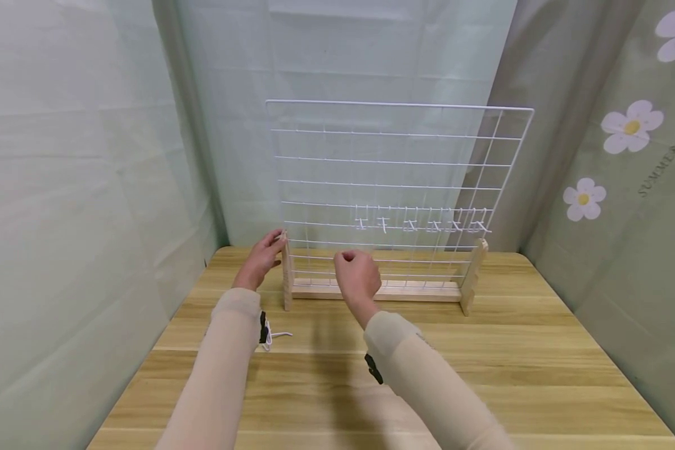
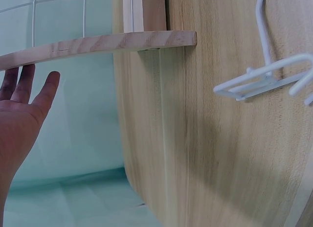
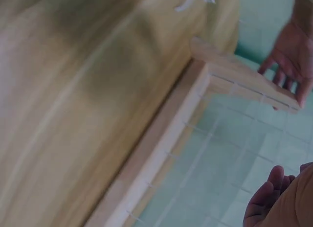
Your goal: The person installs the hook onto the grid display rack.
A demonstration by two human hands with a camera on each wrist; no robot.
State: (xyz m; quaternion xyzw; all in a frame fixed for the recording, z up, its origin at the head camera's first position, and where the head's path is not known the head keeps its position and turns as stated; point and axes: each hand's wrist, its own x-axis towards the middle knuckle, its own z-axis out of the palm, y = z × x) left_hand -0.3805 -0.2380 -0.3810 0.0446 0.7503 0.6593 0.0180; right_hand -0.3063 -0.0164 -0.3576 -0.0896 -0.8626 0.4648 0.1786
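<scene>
- We find the left hand (image 1: 261, 257) with fingers straight, resting against the left wooden post (image 1: 286, 272) of the wire grid rack (image 1: 396, 181).
- The right hand (image 1: 358, 275) is curled, empty, before the lower wires.
- The rack stands upright at the far side of the wooden table (image 1: 512, 350).
- A white wire hook (image 1: 275, 338) lies near the left sleeve.

Your sleeves (image 1: 225, 369) are pale beige, each with a black strap at the wrist. The wire grid (image 1: 394, 181) in front of you is white, set in a light natural-wood frame (image 1: 371, 290). The tabletop (image 1: 540, 350) shows honey-yellow wood grain in long planks. A white wire hook (image 2: 259, 80) lies on it. The curtains (image 1: 62, 187) are pale green; the right one carries white daisies with yellow centres.
</scene>
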